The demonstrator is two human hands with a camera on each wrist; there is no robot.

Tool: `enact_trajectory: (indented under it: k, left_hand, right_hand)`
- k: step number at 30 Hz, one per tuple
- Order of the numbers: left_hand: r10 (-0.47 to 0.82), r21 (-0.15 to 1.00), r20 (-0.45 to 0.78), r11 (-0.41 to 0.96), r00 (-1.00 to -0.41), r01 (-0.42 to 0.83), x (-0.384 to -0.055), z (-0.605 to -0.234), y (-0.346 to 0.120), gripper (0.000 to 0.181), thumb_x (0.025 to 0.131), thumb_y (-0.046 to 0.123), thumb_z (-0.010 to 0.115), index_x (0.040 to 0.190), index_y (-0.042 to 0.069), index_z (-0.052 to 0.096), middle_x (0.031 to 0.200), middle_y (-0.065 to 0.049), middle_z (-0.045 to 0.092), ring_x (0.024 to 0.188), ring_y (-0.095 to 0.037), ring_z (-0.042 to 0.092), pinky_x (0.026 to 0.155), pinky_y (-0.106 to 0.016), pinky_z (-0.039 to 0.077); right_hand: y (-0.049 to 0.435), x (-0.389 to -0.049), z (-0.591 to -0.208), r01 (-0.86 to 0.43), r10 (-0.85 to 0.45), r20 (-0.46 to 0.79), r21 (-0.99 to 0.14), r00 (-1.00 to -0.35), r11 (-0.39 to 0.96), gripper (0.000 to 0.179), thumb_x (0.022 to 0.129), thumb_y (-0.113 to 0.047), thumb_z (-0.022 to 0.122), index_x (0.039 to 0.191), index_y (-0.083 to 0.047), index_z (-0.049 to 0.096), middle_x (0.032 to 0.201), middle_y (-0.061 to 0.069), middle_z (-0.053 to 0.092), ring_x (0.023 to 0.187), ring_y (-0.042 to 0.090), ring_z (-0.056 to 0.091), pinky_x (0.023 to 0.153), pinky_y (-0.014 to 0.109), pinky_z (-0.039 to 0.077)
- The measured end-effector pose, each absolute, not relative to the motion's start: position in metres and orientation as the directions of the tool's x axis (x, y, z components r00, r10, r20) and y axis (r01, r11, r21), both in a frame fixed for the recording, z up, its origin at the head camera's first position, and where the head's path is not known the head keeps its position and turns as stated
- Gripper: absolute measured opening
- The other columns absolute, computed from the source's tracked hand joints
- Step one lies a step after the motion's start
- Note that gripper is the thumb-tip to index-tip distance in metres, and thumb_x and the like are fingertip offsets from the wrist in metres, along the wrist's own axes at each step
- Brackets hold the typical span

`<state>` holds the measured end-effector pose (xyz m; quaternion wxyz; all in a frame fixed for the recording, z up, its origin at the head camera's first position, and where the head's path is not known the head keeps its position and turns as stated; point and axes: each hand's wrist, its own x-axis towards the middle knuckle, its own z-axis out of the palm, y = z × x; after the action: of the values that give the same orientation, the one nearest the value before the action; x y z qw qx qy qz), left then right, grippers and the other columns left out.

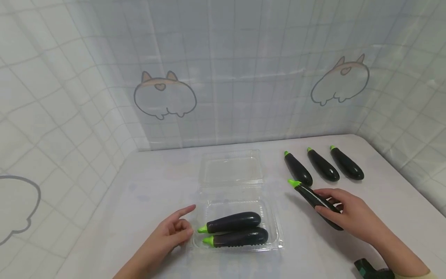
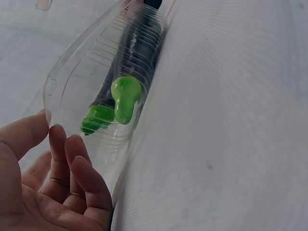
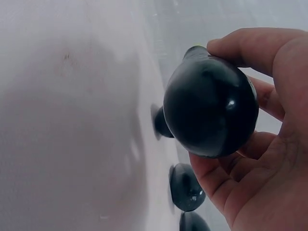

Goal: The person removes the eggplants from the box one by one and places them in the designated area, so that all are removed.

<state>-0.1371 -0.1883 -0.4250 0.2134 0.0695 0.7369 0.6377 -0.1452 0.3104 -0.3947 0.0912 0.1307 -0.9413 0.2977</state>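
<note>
A clear plastic clamshell container (image 1: 275, 240) lies with its lid (image 1: 231, 153) folded back. Inside it are two dark eggplants (image 1: 234, 222) (image 1: 241, 237), side by side, their green stems pointing left. At the container's left edge my left hand (image 1: 170, 232) pinches the rim (image 2: 46, 96) between thumb and a curled finger, its index finger extended. Above the table on the right, my right hand (image 1: 352, 211) grips another eggplant (image 1: 311, 197) around its body, green stem pointing away to the left. Its rounded dark end (image 3: 209, 108) faces the right wrist camera.
Several eggplants lie at the back right of the white table (image 1: 153, 186), including one (image 1: 297, 168) just beyond the held one, another (image 1: 323, 165) and a third (image 1: 347, 162). A dark object (image 1: 373, 270) shows by my right wrist. Grid-patterned curtains (image 1: 230, 97) surround the table.
</note>
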Motion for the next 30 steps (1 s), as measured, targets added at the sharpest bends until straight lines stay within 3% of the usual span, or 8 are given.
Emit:
enact_trajectory:
  k: [8, 19, 30]
  left_hand:
    - [0.373, 0.970, -0.221, 0.179, -0.901, -0.164, -0.137, -0.424, -0.188, 0.064, 0.097, 0.021, 0.065, 0.153, 0.018, 0.034, 0.094, -0.011, 0.055, 0.078, -0.016, 0.051, 0.070, -0.026, 0.046]
    - [0.382, 0.970, -0.225, 0.174, -0.896, -0.169, -0.138, -0.425, -0.189, 0.064, 0.097, 0.021, 0.065, 0.153, 0.017, 0.033, 0.093, -0.011, 0.055, 0.078, -0.016, 0.052, 0.071, -0.027, 0.047]
    - [0.386, 0.970, -0.223, 0.176, -0.895, -0.166, -0.138, -0.426, -0.190, 0.064, 0.097, 0.021, 0.065, 0.153, 0.019, 0.033, 0.092, -0.011, 0.054, 0.078, -0.017, 0.052, 0.072, -0.028, 0.048]
  right_hand:
    - [0.316, -0.147, -0.398, -0.286, -0.192, 0.226, -0.531, -0.955, 0.797, 0.044, 0.088, -0.039, 0.075, 0.124, -0.016, 0.066, 0.105, -0.005, 0.065, 0.087, 0.007, 0.059, 0.069, 0.027, 0.052]
    - [0.319, -0.152, -0.406, -0.211, -0.181, 0.110, -0.548, -0.977, 0.809, 0.053, 0.086, -0.050, 0.073, 0.128, -0.017, 0.065, 0.113, 0.001, 0.064, 0.091, 0.015, 0.061, 0.068, 0.029, 0.051]
    - [0.320, -0.153, -0.408, -0.221, -0.191, 0.113, -0.519, -0.975, 0.825, 0.051, 0.085, -0.050, 0.074, 0.124, -0.019, 0.067, 0.112, -0.001, 0.063, 0.092, 0.016, 0.060, 0.072, 0.034, 0.050]
